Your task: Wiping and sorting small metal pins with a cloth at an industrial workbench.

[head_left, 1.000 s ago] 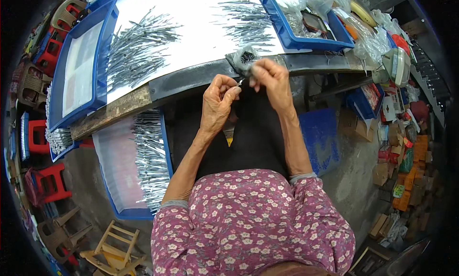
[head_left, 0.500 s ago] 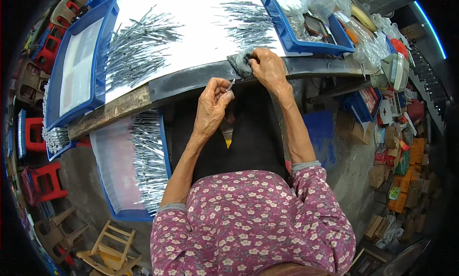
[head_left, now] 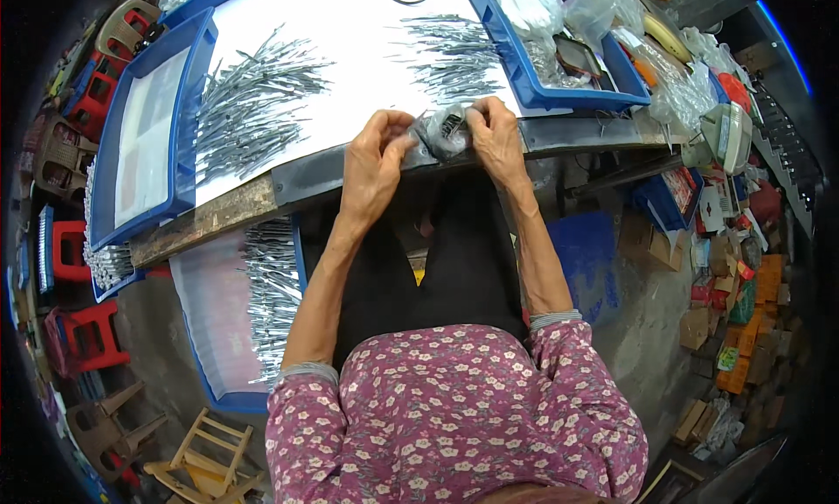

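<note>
You are holding a small grey bundle [head_left: 444,130] at the near edge of the surface [head_left: 367,63], your right hand [head_left: 496,135] closing its grip around the bundle's right end while your left hand [head_left: 374,159] is pinching at its left side. Its long axis is running left to right between both hands. Loose metal pins [head_left: 249,102] are lying beyond, and a blue tray [head_left: 214,321] below is holding more.

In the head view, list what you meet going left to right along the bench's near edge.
Red stool → blue tray → left hand → grey block → right hand → blue bin
</note>
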### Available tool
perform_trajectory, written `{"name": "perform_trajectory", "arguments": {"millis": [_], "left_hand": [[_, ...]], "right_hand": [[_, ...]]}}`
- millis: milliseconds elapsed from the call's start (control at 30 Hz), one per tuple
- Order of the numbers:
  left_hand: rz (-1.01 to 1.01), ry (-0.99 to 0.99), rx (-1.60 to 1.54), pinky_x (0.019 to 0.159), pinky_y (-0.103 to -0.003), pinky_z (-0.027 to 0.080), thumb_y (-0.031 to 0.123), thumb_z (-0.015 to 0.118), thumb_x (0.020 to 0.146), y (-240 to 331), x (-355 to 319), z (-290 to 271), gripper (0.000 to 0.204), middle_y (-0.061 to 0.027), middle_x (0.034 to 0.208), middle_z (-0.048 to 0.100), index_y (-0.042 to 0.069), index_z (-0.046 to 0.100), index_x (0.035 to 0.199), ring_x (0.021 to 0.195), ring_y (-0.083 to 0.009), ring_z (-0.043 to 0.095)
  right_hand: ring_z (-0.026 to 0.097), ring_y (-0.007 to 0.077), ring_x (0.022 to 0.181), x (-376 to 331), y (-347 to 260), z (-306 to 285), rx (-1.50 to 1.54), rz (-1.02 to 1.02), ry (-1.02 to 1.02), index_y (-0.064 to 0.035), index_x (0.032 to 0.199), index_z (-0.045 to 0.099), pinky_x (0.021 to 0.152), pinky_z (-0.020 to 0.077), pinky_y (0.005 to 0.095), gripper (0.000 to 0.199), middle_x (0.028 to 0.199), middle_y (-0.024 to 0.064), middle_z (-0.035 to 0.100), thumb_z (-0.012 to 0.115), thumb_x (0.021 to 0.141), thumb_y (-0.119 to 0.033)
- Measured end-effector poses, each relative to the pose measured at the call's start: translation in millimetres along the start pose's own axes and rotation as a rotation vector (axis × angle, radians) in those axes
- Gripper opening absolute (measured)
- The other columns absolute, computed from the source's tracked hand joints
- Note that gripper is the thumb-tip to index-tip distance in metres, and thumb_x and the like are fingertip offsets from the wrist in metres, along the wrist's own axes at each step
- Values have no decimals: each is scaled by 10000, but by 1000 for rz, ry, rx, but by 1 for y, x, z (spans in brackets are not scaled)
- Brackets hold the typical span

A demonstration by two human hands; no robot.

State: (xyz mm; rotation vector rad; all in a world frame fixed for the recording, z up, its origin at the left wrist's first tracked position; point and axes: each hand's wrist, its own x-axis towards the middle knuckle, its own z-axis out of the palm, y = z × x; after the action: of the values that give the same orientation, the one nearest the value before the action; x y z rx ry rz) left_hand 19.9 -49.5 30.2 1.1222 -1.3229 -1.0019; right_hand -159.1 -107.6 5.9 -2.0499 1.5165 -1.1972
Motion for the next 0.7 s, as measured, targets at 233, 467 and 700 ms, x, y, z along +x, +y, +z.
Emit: {"name": "perform_trajectory", "arguments": {"millis": [233, 467, 700], "left_hand": [[244, -110, 436, 588, -275, 459, 77, 528, 812, -15, 83, 32, 177, -108, 716, 618, -6, 585, 957, 628, -162, 575], [447, -69, 817, 675, -428, 464, 65, 537, 746, -47, 131, 79, 118, -168, 796, 594, 40, 611, 835, 778, -327, 584], [450, -124, 1076, 732, -435, 435, 63, 516, 715, -57, 143, 95, 145, -124, 861, 582, 67, 633, 800, 879, -291, 543]], "right_hand": [[529, 94, 500, -4, -7, -17, 874, 455, -64, 16, 885, 508, 465, 415, 180, 168, 623, 80, 579, 525, 858, -149], [539, 85, 533, -10, 0, -21, 867, 365, -104, 15, 940, 483, 477, 415, 168, 143, 644, 69, 573, 541, 828, -52], [537, 76, 564, -12, -12, -27, 765, 383, -75, 24, 1034, 467, 491, 404, 167, 251, 685, 40, 559, 555, 804, -24]]}}
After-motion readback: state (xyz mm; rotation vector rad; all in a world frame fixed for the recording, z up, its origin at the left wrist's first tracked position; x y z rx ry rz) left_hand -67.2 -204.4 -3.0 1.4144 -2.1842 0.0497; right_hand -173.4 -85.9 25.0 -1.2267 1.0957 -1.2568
